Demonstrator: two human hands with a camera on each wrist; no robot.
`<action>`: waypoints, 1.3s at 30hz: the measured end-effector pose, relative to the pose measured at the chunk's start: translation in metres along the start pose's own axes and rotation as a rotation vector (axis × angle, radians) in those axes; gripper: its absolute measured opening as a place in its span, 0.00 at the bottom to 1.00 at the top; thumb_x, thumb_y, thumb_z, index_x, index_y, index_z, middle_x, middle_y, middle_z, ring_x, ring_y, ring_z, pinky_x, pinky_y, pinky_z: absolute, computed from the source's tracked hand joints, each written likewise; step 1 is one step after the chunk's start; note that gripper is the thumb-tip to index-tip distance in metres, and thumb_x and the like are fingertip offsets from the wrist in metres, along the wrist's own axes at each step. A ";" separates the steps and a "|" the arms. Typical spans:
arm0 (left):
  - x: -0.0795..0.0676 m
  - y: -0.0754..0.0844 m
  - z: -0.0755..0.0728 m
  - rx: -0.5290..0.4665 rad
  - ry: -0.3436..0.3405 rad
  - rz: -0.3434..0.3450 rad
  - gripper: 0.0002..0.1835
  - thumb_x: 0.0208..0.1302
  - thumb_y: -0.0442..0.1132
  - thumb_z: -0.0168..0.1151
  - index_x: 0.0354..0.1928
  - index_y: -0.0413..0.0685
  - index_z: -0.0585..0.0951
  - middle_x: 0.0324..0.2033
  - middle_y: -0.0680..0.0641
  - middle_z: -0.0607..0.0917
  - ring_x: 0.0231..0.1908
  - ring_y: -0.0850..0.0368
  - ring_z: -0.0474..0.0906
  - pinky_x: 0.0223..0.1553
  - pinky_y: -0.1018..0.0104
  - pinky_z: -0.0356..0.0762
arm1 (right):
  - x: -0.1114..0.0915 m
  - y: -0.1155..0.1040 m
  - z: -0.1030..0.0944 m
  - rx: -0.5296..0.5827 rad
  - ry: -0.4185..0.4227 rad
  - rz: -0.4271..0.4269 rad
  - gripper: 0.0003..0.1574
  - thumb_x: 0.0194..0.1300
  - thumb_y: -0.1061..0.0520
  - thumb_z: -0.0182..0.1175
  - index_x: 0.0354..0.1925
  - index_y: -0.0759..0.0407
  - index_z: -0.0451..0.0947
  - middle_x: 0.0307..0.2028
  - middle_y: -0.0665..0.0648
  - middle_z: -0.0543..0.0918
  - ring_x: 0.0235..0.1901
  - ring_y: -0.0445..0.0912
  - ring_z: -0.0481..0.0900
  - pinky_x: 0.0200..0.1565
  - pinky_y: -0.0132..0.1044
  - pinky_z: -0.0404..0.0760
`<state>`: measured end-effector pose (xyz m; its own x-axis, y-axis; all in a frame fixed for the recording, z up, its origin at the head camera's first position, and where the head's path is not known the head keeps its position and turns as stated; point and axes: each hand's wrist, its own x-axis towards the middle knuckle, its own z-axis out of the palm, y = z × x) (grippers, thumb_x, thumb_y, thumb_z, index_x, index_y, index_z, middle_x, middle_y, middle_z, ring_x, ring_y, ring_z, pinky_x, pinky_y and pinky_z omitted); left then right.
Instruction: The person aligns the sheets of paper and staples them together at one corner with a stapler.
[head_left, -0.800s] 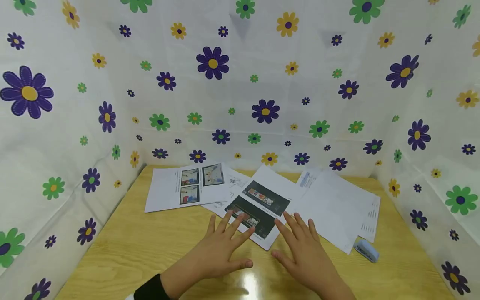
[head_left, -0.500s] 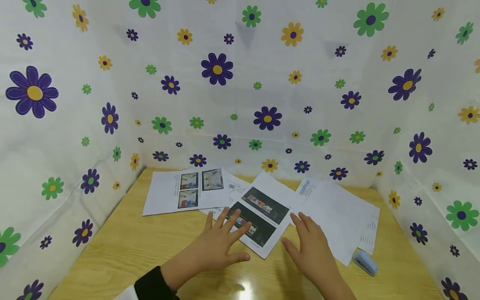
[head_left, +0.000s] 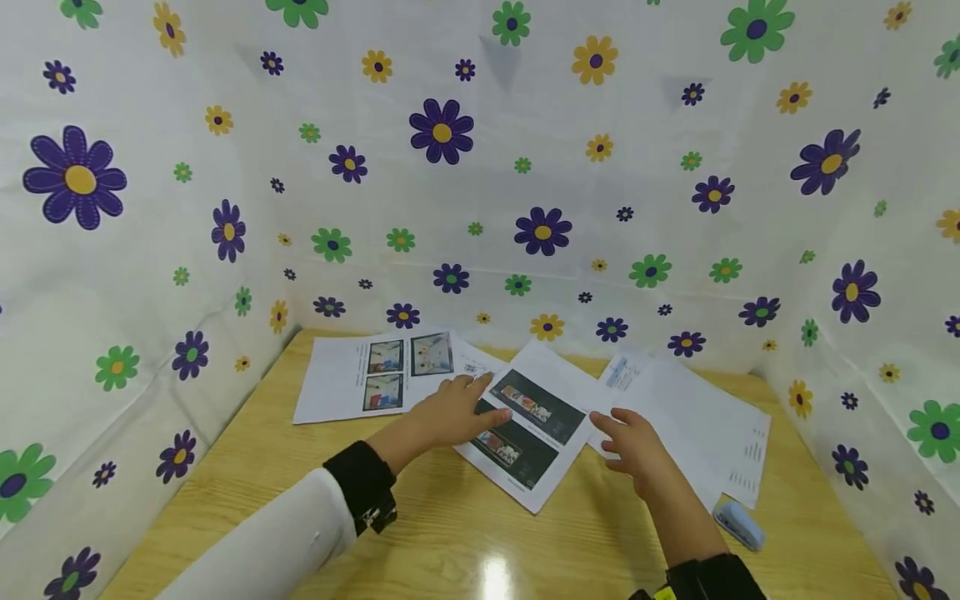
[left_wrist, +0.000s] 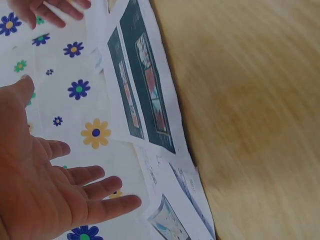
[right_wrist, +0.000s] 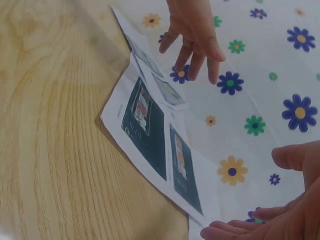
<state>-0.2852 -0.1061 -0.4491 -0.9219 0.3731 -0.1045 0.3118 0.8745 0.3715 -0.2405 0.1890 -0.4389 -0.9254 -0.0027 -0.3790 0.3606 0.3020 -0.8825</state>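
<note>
Surrounding the tabletop [head_left: 420, 517] at the back and on both sides, a white cloth [head_left: 480, 192] is showing flowers of purple, green and yellow. The tabletop is having a pale wood grain, and near the camera it is reflecting a bright spot of light.

Across its far part, several papers are lying and partly overlapping. On the person's right, a mostly blank sheet [head_left: 690, 417] is covering others, and small printed lines are appearing at its right edge. On the left, a sheet with three photos [head_left: 386, 379] is lying slightly turned. Between them, the middle sheet [head_left: 542, 429] is lying at a slant, one corner pointing toward the person, and it is showing two dark printed panels.

A white sleeve [head_left: 285, 533] is reaching in from the lower left. The left hand [head_left: 453, 412] is hovering over the left edge of the middle sheet, its fingers extending and holding nothing. The right hand [head_left: 633, 446] is staying empty too, with relaxed fingers near the right corner of this sheet; whether they are touching it, one cannot tell. Black bands [head_left: 362, 483] are encircling both wrists.

Smallest, a light-blue object [head_left: 740, 525], looking like a stapler, is lying just beside the papers at the right.
</note>
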 end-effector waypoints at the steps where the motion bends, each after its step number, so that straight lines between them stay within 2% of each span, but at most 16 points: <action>1: 0.006 -0.001 -0.002 -0.031 -0.009 -0.009 0.48 0.70 0.74 0.46 0.81 0.53 0.55 0.75 0.35 0.64 0.74 0.32 0.59 0.67 0.34 0.66 | 0.003 0.000 -0.001 0.029 0.000 0.022 0.52 0.76 0.41 0.55 0.79 0.70 0.45 0.74 0.75 0.58 0.71 0.70 0.64 0.67 0.60 0.72; 7: 0.032 -0.007 -0.007 -0.239 -0.056 -0.069 0.50 0.72 0.74 0.42 0.81 0.45 0.53 0.77 0.35 0.61 0.77 0.36 0.55 0.74 0.39 0.57 | 0.019 0.007 0.000 0.196 0.003 0.097 0.51 0.77 0.44 0.53 0.78 0.73 0.43 0.75 0.80 0.53 0.71 0.72 0.63 0.67 0.59 0.73; 14: 0.041 -0.014 -0.005 -0.364 -0.072 -0.159 0.53 0.69 0.77 0.40 0.81 0.44 0.51 0.78 0.35 0.57 0.77 0.34 0.54 0.73 0.35 0.57 | 0.028 0.009 0.007 0.293 0.027 0.176 0.50 0.76 0.43 0.53 0.79 0.69 0.46 0.74 0.79 0.56 0.69 0.69 0.66 0.64 0.56 0.76; 19: 0.046 -0.013 -0.002 -0.350 -0.062 -0.182 0.54 0.69 0.77 0.39 0.81 0.43 0.51 0.78 0.35 0.58 0.77 0.34 0.55 0.74 0.37 0.57 | 0.030 0.008 0.009 0.347 0.023 0.224 0.50 0.75 0.42 0.53 0.79 0.65 0.45 0.73 0.78 0.57 0.67 0.65 0.69 0.58 0.52 0.82; 26: 0.056 -0.011 0.007 -0.279 -0.064 -0.193 0.51 0.73 0.74 0.37 0.80 0.39 0.54 0.77 0.34 0.59 0.77 0.36 0.55 0.76 0.41 0.55 | 0.032 0.010 0.009 0.380 0.026 0.241 0.53 0.75 0.42 0.51 0.80 0.68 0.38 0.71 0.78 0.60 0.60 0.61 0.73 0.53 0.51 0.85; 34: 0.057 -0.015 0.012 -0.285 -0.074 -0.209 0.53 0.72 0.75 0.35 0.79 0.36 0.53 0.77 0.33 0.59 0.76 0.34 0.57 0.75 0.41 0.57 | 0.037 0.005 0.011 0.423 0.043 0.284 0.49 0.75 0.42 0.52 0.81 0.59 0.43 0.70 0.76 0.61 0.61 0.62 0.75 0.54 0.52 0.84; 39: 0.055 -0.012 0.012 -0.344 -0.062 -0.247 0.52 0.73 0.74 0.37 0.79 0.35 0.54 0.77 0.32 0.59 0.76 0.35 0.55 0.75 0.41 0.55 | 0.042 0.008 0.014 0.439 0.080 0.288 0.46 0.75 0.43 0.54 0.79 0.59 0.47 0.66 0.72 0.67 0.48 0.54 0.81 0.44 0.43 0.87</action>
<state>-0.3367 -0.0920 -0.4706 -0.9403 0.1929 -0.2805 -0.0212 0.7892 0.6137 -0.2751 0.1778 -0.4653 -0.7817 0.0991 -0.6157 0.6003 -0.1476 -0.7860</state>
